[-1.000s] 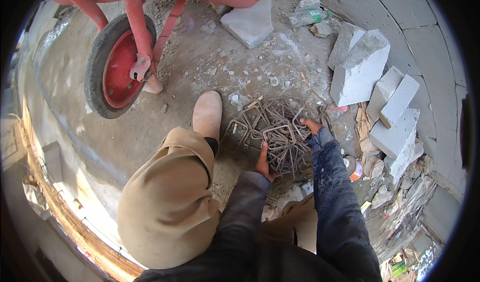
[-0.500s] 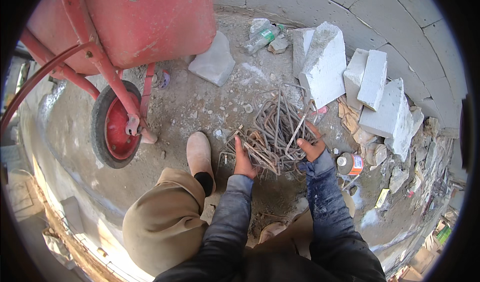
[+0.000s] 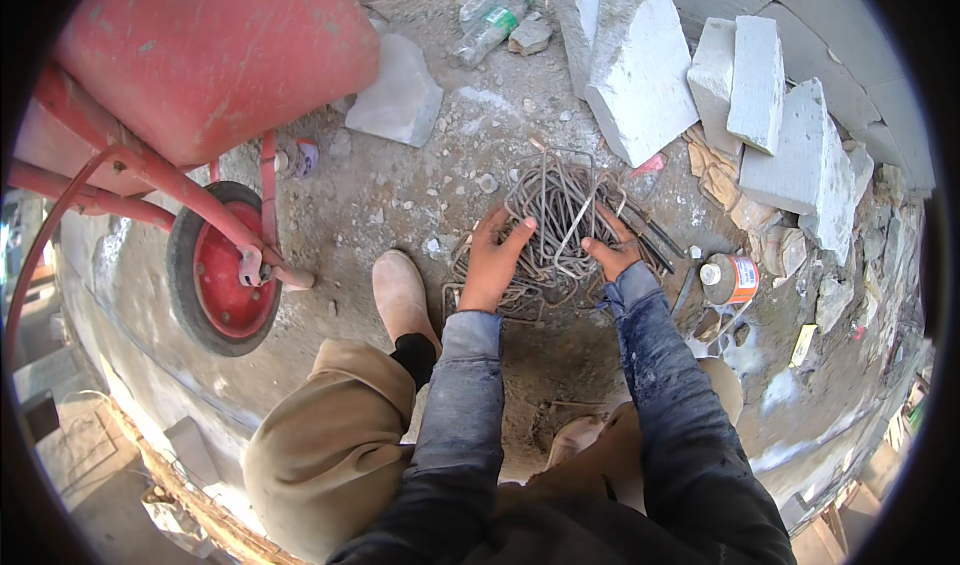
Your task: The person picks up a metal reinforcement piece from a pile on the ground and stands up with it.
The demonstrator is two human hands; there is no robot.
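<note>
A tangled heap of bent steel rebar stirrups (image 3: 560,215) lies on the ground in front of me, grey and brownish. My left hand (image 3: 495,260) is closed on its left side, thumb on top and fingertips partly hidden behind the rods. On the right side, my right hand (image 3: 614,252) grips the bundle too, its thumb pointing inward and its fingers reaching over the far side. Some flatter, browner stirrups (image 3: 520,300) lie low beside my left wrist. Dark straight bars (image 3: 655,240) stick out just beyond my right hand.
At the left stands a red wheelbarrow (image 3: 225,60) with its wheel (image 3: 225,270). Pale broken blocks (image 3: 640,75) lean near the block wall at the far right. A brown bottle (image 3: 730,279) lies right of my hands, and a crushed plastic bottle (image 3: 490,33) lies at the back.
My left hand has shifted from the heap's lower left edge up onto its side, and its thumb has come over the rods. The stirrups sit more tightly bunched between my hands. The view has shifted.
</note>
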